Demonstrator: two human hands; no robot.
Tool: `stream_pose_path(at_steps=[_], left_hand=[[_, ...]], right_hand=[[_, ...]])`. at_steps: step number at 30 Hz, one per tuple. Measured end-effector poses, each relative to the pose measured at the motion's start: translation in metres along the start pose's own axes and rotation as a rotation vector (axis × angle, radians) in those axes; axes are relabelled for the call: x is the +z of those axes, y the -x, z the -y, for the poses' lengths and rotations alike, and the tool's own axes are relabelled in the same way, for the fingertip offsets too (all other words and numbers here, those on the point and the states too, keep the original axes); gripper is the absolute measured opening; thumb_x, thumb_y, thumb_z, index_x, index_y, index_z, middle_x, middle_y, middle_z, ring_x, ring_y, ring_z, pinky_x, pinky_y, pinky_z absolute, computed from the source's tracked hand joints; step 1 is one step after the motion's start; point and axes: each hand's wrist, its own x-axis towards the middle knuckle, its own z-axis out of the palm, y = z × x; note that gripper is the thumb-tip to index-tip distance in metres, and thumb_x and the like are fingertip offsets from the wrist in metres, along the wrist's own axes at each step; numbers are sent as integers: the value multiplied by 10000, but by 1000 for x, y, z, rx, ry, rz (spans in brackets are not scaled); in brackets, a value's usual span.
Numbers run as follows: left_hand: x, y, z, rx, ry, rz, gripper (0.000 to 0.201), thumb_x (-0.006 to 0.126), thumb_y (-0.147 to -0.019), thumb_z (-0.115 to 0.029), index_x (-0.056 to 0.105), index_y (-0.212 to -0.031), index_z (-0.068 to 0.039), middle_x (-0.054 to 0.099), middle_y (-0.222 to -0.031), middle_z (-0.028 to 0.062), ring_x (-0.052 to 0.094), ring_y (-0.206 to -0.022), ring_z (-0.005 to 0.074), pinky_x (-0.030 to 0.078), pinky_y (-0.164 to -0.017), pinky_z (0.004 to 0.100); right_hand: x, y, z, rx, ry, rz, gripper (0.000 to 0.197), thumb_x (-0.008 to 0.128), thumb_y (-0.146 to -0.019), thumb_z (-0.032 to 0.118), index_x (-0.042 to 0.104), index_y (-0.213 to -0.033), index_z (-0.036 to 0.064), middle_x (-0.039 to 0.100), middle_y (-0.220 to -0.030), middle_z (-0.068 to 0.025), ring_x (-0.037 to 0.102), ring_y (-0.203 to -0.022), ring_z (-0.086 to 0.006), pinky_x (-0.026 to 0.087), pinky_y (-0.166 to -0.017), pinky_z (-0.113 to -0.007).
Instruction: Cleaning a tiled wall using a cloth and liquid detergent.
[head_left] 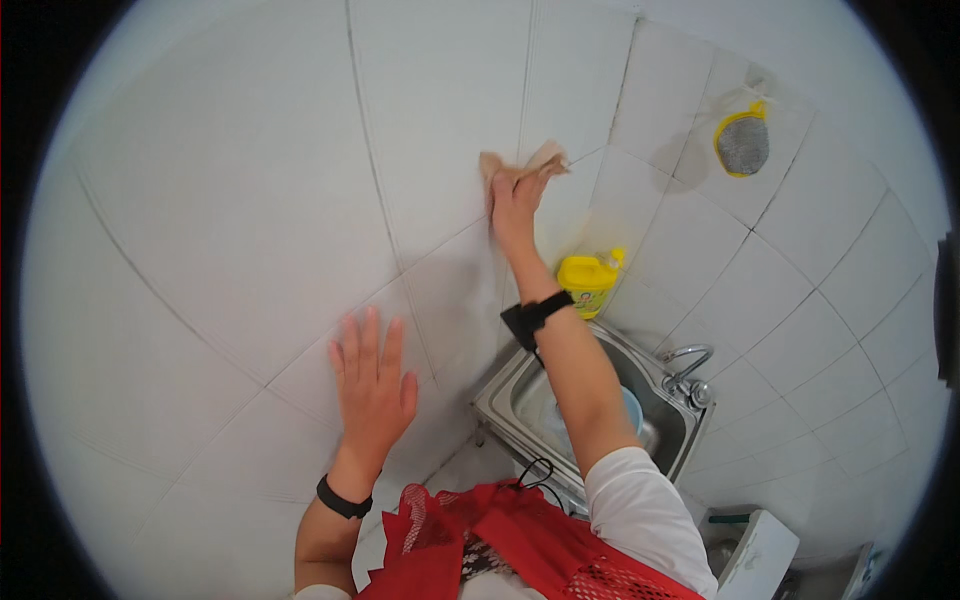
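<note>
A person's right hand (515, 212) is gripping a crumpled beige cloth (549, 158) in bent fingers, holding it against the glossy white tiled wall (450, 90) near the corner; the empty left hand (374, 392), fingers extended and slightly parted, is apparently bracing the reach.

The lone view looks from the wearer's head, through a wide fisheye lens, forward and down at a nearby white tiled wall (230, 200), its seams bowing toward the frame's dark round rim. The left hand (372, 392) and right hand (515, 212) enter from below; a steel sink (497, 400), lower right of centre, shows from above.
</note>
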Motion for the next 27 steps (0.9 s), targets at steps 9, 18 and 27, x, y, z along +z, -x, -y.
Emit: stream_pose_path(at_steps=[9, 18, 27], left_hand=[[26, -15, -18, 96, 1, 85, 729, 632, -769, -131, 376, -1447, -59, 256, -1538, 205, 152, -1437, 427, 104, -1128, 597], [65, -42, -32, 120, 60, 155, 789, 666, -743, -156, 350, -1459, -63, 242, -1543, 201, 163, -1433, 426, 135, -1124, 603], [100, -76, -44, 181, 20, 211, 822, 684, -735, -210, 331, -1466, -74, 224, -1546, 204, 179, -1430, 415, 164, -1114, 610]], right_hand=[[-28, -93, -80, 388, 79, -78, 910, 460, -922, 503, 74, -1460, -120, 20, -1548, -306, 42, -1442, -417, 76, -1168, -453], [-2, 21, -96, 512, -287, -148, 790, 416, -967, 438, 75, -1492, -45, 38, -1567, -235, 64, -1458, -314, 87, -1174, -372], [-109, -177, -27, -164, 36, -285, 621, 540, -931, 340, 331, -1401, -8, 371, -1407, -203, 315, -1325, -293, 239, -1113, -430]])
